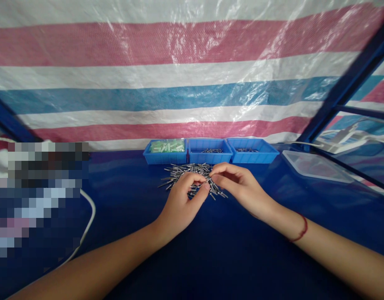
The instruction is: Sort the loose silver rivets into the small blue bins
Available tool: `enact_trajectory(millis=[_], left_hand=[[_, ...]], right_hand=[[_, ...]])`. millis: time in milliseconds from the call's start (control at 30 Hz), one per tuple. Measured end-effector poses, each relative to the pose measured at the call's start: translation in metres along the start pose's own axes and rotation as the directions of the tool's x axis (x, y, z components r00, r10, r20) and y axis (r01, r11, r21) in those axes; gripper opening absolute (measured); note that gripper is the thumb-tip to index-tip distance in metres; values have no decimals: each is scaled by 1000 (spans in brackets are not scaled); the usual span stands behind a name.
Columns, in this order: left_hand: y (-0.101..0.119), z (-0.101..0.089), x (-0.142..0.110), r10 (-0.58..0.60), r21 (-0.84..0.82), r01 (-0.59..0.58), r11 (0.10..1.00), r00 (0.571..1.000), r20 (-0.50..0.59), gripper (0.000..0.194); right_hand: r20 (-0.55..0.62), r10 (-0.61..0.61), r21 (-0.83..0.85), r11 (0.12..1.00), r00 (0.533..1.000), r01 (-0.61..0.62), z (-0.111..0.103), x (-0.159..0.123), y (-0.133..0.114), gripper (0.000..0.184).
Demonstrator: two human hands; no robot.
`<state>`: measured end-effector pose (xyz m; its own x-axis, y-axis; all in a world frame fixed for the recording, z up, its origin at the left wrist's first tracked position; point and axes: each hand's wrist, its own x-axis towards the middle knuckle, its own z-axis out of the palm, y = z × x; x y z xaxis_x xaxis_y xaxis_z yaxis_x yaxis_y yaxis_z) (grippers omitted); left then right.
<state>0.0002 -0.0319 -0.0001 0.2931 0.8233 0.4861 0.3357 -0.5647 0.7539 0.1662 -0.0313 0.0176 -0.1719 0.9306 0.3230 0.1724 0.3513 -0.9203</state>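
A heap of thin metal pins (179,170) lies spread on the dark blue table, just in front of the bins. Over its near side my left hand (183,201) has thumb and forefinger pinched together. From the right my right hand (242,186) also pinches, its fingertips almost touching those of the left. Between the two pinches is what looks like one small metal pin, mostly covered by the fingers. More pins show under and between my hands.
Three blue bins stand in a row behind the heap: a left bin (165,158) with green-white packets, a middle bin (210,158) and a right bin (256,157) with metal pins. A translucent lid (317,166) and power strip (343,141) lie right. A white cable (92,206) runs left.
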Motion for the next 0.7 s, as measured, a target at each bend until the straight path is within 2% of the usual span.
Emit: enact_trajectory(millis=[167, 533, 633, 700], left_hand=[[-2, 1, -1, -35, 28, 36, 999, 998, -47, 8], [-2, -1, -3, -55, -36, 53, 998, 997, -47, 10], [-3, 1, -3, -62, -67, 59, 996, 997, -36, 9], [-3, 2, -3, -63, -92, 60, 994, 998, -28, 8]], right_hand=[[45, 16, -63, 998, 999, -13, -1, 3, 4, 16], [249, -57, -177, 979, 967, 104, 3, 0, 7, 24], [257, -31, -120, 991, 966, 64, 4, 0, 5, 26], [194, 29, -24, 999, 981, -24, 2, 2, 7, 26]])
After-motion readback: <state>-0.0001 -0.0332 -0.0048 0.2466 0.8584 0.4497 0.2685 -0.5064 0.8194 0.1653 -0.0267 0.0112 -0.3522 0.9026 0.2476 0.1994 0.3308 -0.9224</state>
